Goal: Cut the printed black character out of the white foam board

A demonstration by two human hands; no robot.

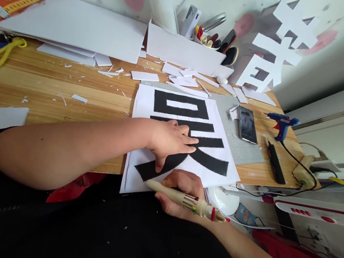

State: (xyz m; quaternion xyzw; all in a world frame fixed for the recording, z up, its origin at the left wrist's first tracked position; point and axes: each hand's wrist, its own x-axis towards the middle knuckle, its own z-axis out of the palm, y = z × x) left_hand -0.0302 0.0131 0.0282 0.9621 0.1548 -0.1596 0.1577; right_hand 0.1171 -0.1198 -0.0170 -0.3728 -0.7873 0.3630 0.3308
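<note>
A white sheet [217,122] printed with a large black character lies at the front edge of the wooden desk [52,91]. My left hand [170,139] lies flat on the sheet, fingers stretched out and pressing on the black strokes. Just below it, my right hand [180,194] is closed round a cream multicolour pen [181,196], whose tip touches the sheet's lower left black stroke. The pen lies nearly level, its clicker end pointing right.
White foam boards [77,26] and offcuts litter the back of the desk. A white cut-out character [276,45] stands at the back right, near a pen holder [211,34]. A phone [247,123], a blue glue gun [283,124], a black knife [276,163] and a power strip [303,173] sit right.
</note>
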